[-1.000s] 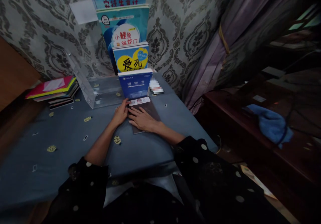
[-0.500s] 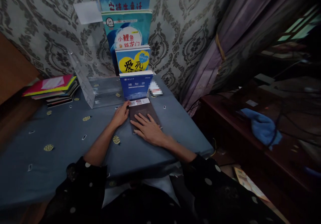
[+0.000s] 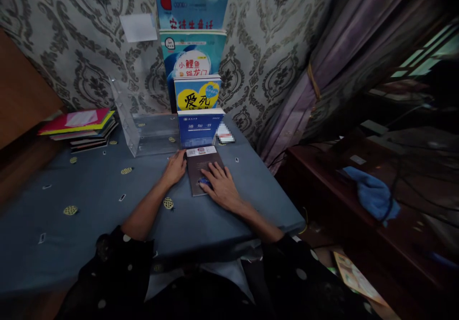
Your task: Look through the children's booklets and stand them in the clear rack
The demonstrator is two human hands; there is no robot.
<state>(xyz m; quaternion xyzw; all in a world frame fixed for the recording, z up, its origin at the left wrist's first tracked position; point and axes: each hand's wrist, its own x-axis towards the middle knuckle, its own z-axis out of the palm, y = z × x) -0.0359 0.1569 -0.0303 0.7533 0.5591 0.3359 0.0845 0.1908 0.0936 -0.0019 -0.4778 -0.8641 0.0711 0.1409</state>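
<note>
A dark brown book (image 3: pixel 196 169) with a white label strip along its far end lies flat on the table in front of me. My right hand (image 3: pixel 223 187) rests on the cover's right side, fingers stretched out and spread. Along the book's left edge lies my left hand (image 3: pixel 175 168), its fingers extended and the fingertips touching the far left corner. Directly behind the brown book stands a blue book (image 3: pixel 197 131). Farther back, a yellow-and-blue book (image 3: pixel 198 93), a teal book (image 3: pixel 193 50) and a blue picture book (image 3: pixel 191 9) rise in steps.
A clear plastic stepped stand (image 3: pixel 154 141) extends left of the upright books. A stack of books and folders (image 3: pixel 84 124) sits at the table's left. Right of the table (image 3: pixel 89 186), a dark red surface (image 3: pixel 319 176) bears a blue cloth (image 3: pixel 373 193) and cables.
My right hand has shifted slightly right across the brown book, uncovering more of its cover. My left hand stays at the left edge. The view has tilted up a little.
</note>
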